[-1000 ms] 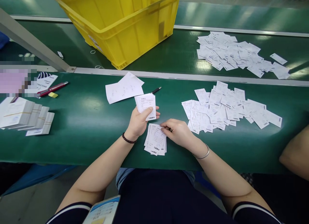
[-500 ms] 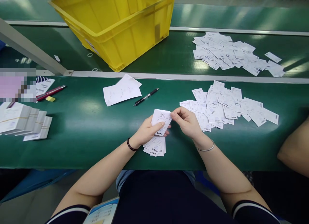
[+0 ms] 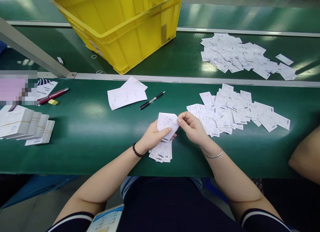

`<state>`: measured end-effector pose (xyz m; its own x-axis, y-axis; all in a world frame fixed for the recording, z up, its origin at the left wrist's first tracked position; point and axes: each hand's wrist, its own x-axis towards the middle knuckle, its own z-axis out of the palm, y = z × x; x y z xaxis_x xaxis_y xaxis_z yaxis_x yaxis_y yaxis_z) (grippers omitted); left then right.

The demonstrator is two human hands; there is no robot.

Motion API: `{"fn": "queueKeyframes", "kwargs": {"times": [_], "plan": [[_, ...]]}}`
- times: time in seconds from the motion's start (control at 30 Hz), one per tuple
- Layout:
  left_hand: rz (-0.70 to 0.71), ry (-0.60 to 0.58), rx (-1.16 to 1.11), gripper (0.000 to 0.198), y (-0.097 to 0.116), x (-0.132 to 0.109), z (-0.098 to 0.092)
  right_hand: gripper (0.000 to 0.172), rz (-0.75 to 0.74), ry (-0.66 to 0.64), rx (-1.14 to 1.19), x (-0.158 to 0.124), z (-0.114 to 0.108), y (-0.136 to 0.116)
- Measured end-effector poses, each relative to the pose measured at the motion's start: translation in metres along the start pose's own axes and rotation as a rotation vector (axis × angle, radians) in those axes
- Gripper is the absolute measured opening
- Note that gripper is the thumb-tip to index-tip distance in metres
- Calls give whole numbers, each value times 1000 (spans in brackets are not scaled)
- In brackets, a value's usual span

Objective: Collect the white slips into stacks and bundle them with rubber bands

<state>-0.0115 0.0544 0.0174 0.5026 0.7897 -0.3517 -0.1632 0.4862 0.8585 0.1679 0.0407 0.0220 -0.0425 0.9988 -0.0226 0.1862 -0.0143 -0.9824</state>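
Observation:
My left hand (image 3: 155, 134) is closed round a small stack of printed paper slips (image 3: 166, 121), thumb across the top slip. My right hand (image 3: 192, 125) pinches the upper right corner of a slip in that stack, between thumb and forefinger. Below the left hand, a small pile of similar slips (image 3: 161, 153) lies on the green table near its front edge. To the right of my right hand spreads a loose heap of printed slips (image 3: 225, 109). A black pen (image 3: 152, 100) and white sheets with faint handwriting (image 3: 127, 97) lie beyond my hands.
A large yellow bin (image 3: 140, 39) stands behind the metal rail. Another slip heap (image 3: 232, 52) lies at the back right. Banded slip bundles (image 3: 22, 123), a red pen (image 3: 53, 95) and a yellow piece (image 3: 53, 102) are on the left. Another person's arm (image 3: 306, 155) rests at the right edge.
The top slip in the held stack has turned slightly, its upper corner shifting right with my right hand's pinch. Otherwise the hands stay almost in place.

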Motion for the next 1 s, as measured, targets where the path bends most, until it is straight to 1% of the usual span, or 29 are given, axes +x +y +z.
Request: {"fn": "queueKeyframes", "kwargs": {"times": [0.13,0.27,0.33,0.4,0.47,0.57,0.63,0.77,0.93,1.0], "plan": [[41,34,-16,45,-1,1,0,31,5,20,58,1,2,2],[70,72,19,48,1,2,-2,27,24,70,38,0,2,1],[119,116,52,46,5,4,-6,23,42,76,27,-1,1,-1],[203,206,51,41,12,7,-12,20,83,39,24,-3,2,-2],[277,297,7,40,20,10,-17,16,130,-38,1,-6,6,-3],[331,363,-44,46,29,12,-20,8,128,-154,-138,-11,15,-2],[337,374,-50,49,31,13,-20,9,60,-180,-286,-14,22,-1],[323,347,-29,47,29,13,-18,13,-91,-156,-525,-17,28,3],[286,304,-24,43,26,11,-15,11,-202,-163,-622,-16,26,8],[242,257,-27,40,24,9,-15,8,-224,-148,-619,-15,22,7]]}}
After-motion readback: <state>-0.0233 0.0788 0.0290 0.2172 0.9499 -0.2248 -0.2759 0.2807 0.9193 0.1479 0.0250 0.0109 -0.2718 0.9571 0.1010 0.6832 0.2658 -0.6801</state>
